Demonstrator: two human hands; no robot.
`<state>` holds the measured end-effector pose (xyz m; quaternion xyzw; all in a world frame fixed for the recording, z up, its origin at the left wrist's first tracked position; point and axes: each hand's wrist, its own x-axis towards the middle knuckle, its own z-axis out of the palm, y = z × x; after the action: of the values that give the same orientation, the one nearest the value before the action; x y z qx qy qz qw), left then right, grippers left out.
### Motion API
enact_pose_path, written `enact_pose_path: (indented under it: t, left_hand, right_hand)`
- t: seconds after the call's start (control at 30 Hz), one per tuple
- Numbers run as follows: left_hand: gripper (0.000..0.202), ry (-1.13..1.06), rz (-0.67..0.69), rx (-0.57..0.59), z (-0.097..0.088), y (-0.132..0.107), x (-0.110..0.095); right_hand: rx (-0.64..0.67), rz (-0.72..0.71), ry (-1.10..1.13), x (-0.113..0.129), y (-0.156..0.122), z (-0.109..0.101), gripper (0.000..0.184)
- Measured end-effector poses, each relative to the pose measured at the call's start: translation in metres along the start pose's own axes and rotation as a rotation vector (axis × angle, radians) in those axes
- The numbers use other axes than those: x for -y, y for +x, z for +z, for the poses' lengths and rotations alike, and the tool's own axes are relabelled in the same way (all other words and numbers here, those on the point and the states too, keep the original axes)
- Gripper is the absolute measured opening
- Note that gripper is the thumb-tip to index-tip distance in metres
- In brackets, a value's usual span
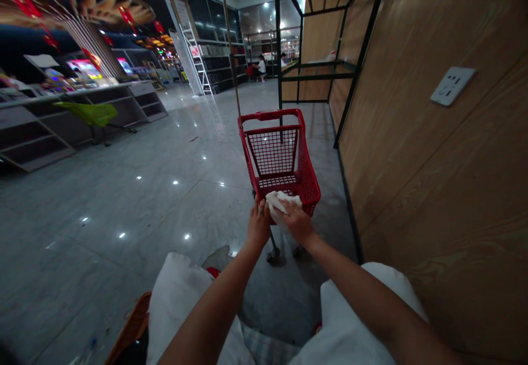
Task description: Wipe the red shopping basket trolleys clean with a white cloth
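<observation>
Pressing a crumpled white cloth (274, 200) to the near edge of a red cart (309, 175), right hand (297, 221) with fingers closed on it. At the cart's near left corner, left hand (259, 225), fingers narrow and bent; cannot tell whether gripping. Under the cart, grey floor (136, 216). Along the floor's right edge, hemming in the cart, a wooden wall (412, 161) with a white socket plate (452, 86). Beyond the cart, a black metal frame (278, 51). In line with its far left corner, a thin pole (231, 62), crossing in front of dark shelves (216, 60). Toward the floor's left edge, a lime-green basket (91, 113) before a long counter (150, 98). Far back, a seated person (261, 68).
</observation>
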<state>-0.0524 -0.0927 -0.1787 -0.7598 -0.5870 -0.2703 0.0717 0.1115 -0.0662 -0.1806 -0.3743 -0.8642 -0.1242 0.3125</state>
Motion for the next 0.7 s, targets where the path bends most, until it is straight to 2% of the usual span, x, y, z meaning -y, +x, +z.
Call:
enact_pose_path:
  t: [0.07,0.2,0.3,0.37,0.43,0.6,0.7]
  left_hand:
    - [0.069,0.022,0.002,0.006,-0.001,-0.003,0.006]
    - [0.067,0.019,0.022,-0.043,0.005,-0.005,0.011]
    - [0.071,-0.007,0.020,-0.087,0.014,-0.003,0.009]
    - [0.071,-0.022,0.017,-0.087,0.018,-0.001,0.006]
    - [0.072,-0.028,0.021,-0.080,0.021,0.000,0.001]
    - [0.071,-0.026,0.055,-0.070,0.023,0.003,-0.012]
    - [0.070,-0.016,0.062,-0.057,0.021,0.002,-0.017]
  right_hand:
    - [0.012,0.041,-0.028,-0.016,-0.003,-0.009,0.047]
    - [-0.025,0.302,-0.112,-0.058,-0.018,-0.034,0.051]
    - [-0.138,0.465,-0.181,-0.086,-0.028,-0.059,0.055]
    - [-0.231,0.503,-0.226,-0.093,-0.028,-0.073,0.056]
    - [-0.235,0.459,-0.237,-0.086,-0.023,-0.079,0.056]
    - [0.107,0.264,-0.091,-0.034,-0.002,-0.059,0.057]
    - [0.175,0.244,-0.003,-0.025,0.009,-0.050,0.053]
